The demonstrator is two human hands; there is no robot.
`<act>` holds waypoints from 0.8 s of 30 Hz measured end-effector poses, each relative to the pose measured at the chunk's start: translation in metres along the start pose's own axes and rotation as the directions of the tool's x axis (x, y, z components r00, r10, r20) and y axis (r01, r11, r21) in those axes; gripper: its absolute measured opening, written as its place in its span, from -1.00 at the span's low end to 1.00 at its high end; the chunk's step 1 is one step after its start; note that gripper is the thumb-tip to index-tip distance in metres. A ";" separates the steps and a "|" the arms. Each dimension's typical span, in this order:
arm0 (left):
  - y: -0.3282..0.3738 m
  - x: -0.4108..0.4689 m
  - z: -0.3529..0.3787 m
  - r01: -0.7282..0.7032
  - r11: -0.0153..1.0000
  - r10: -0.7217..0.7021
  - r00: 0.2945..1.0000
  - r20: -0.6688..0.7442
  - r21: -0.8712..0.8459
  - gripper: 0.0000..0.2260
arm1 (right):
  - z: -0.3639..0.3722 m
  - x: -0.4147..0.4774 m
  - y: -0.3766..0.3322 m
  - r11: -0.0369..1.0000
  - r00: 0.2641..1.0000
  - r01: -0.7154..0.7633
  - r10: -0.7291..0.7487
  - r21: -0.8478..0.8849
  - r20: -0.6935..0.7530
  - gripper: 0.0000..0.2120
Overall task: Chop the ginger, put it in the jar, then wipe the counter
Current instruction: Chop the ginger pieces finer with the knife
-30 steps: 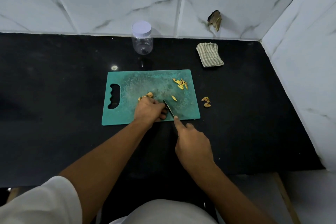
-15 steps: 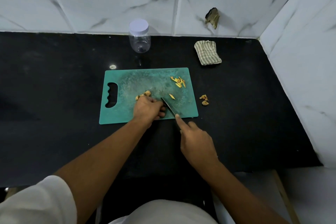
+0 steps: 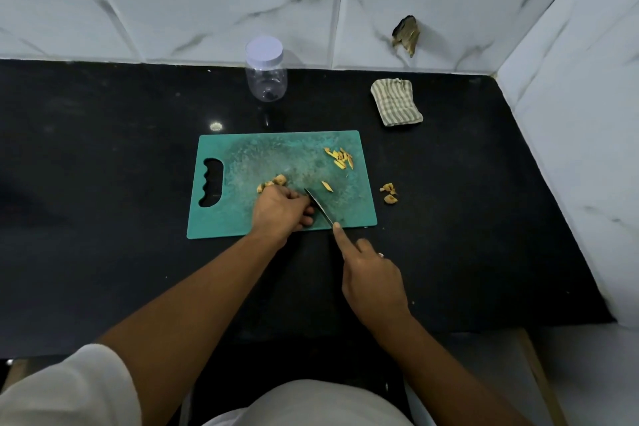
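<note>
**Teal board: chopping under way, jar and cloth untouched**

1. Nearest the person, the right hand [image 3: 371, 282] is clasped round the handle of the knife [image 3: 320, 206], forefinger laid out along the back of the blade. The handle itself is lost against the dark counter [image 3: 103, 166]. The blade angles up and to the left, across the near edge of the cutting board [image 3: 235, 218].

2. The left hand [image 3: 280, 209] sits on the board just left of the blade, fingers curled down and pinning the uncut ginger [image 3: 278, 180]. Only a few pale lumps show past the knuckles; the rest is hidden, so how much is left cannot be told.

3. A stray sliver [image 3: 326, 186] lies just right of the blade. A small heap of cut slivers [image 3: 340, 158] lies near the board's far right corner. Several scraps [image 3: 389, 192] lie on the counter, just off the board's right edge.

4. At the back of the counter stands the jar [image 3: 266, 79], clear, upright, its white lid [image 3: 264, 50] on; dark marks at its base cannot be identified. No ginger is visible inside. A striped cloth [image 3: 396, 102] lies folded to the right, well apart from the board.

5. Assessment: step one is in hand and partly done. Outstanding, in my judgement: finish the cutting, take off the lid, transfer all the slivers, gather the scraps, and wipe the counter with the cloth.
</note>
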State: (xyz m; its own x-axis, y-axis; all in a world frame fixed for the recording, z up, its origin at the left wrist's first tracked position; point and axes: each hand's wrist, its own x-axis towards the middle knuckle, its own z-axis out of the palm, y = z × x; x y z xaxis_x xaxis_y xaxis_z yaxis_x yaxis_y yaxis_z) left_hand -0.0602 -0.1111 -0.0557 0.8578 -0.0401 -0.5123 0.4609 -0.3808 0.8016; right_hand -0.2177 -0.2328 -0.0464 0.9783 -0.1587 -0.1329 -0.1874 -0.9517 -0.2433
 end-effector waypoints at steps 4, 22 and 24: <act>-0.001 -0.001 -0.001 -0.006 1.000 0.006 1.000 0.007 0.015 -0.85 | 0.004 0.007 -0.002 0.999 0.999 0.023 -0.024 -0.031 -0.034 -0.27; -0.001 -0.005 -0.004 -0.029 0.999 0.030 0.999 0.039 -0.033 -0.86 | -0.015 0.031 0.029 0.883 0.997 -0.032 0.065 0.468 -0.053 -0.46; -0.003 -0.005 -0.005 -0.034 0.998 0.037 0.998 0.047 -0.052 -0.88 | -0.013 0.027 0.025 0.899 0.997 -0.015 0.045 0.437 -0.057 -0.46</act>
State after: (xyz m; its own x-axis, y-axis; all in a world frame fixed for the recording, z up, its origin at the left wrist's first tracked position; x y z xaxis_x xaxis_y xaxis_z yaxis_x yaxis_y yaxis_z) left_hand -0.0649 -0.1054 -0.0538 0.8625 -0.0974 -0.4967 0.4427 -0.3305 0.8335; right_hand -0.1952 -0.2642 -0.0432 0.9724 -0.2158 -0.0889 -0.2221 -0.7384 -0.6367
